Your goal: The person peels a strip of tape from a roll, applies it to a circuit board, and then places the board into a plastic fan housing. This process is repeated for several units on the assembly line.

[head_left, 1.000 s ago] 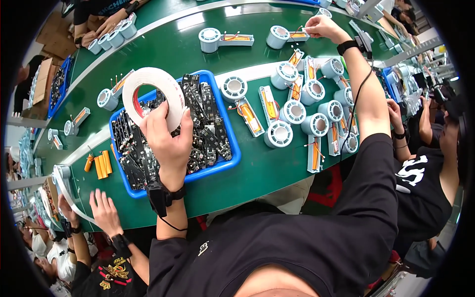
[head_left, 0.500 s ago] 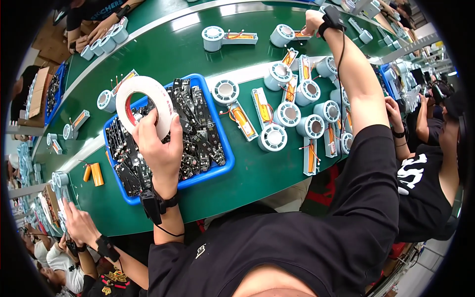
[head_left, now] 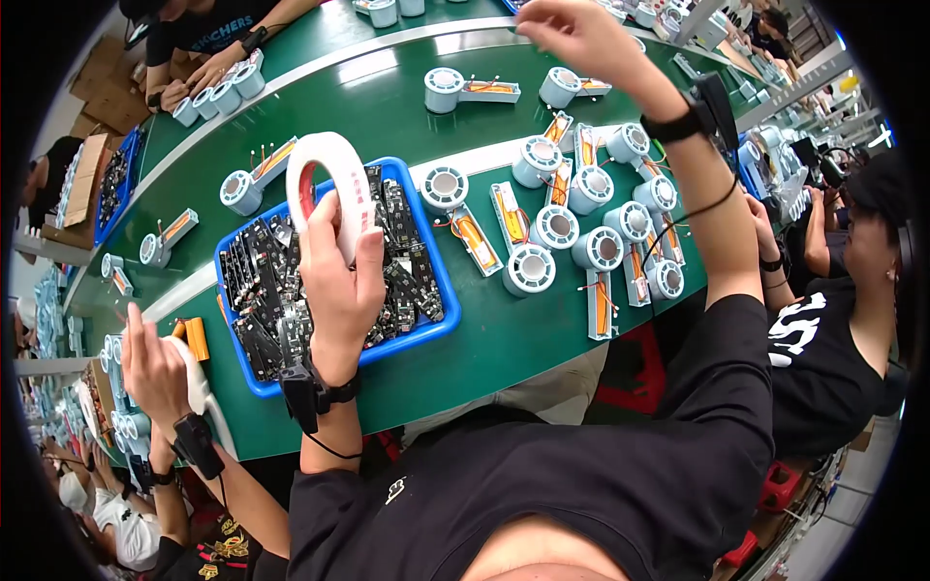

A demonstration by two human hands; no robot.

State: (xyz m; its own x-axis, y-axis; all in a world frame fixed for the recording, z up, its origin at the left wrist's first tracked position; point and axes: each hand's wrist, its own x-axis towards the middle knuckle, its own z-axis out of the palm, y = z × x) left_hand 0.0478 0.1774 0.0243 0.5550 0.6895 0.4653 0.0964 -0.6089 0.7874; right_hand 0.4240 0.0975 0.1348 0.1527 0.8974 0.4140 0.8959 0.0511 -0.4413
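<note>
A wide roll of white tape [head_left: 363, 208] is gripped by my left hand [head_left: 339, 286], with fingers through its centre hole and the thumb on its outer side. Under that hand lies a blue tray [head_left: 450, 324] full of small black circuit boards [head_left: 402, 290]. My right hand [head_left: 581, 39] is raised over the far side of the green bench, its fingers loosely stretched and nothing visible in them. Just below it stands a pale blue round fan unit [head_left: 560, 89] with an orange battery holder. Another such fan unit [head_left: 446, 92] stands to its left.
Several more fan units [head_left: 556, 228] cluster right of the tray. Orange battery cells [head_left: 197, 339] lie left of it. A co-worker's hand [head_left: 155, 368] is at the left by a white curved object [head_left: 194, 382]. Other people sit across the bench and at the right.
My right hand has come away from the far fan unit and moved left and up. My left hand, still holding the tape roll, has shifted slightly right; the roll has turned more edge-on.
</note>
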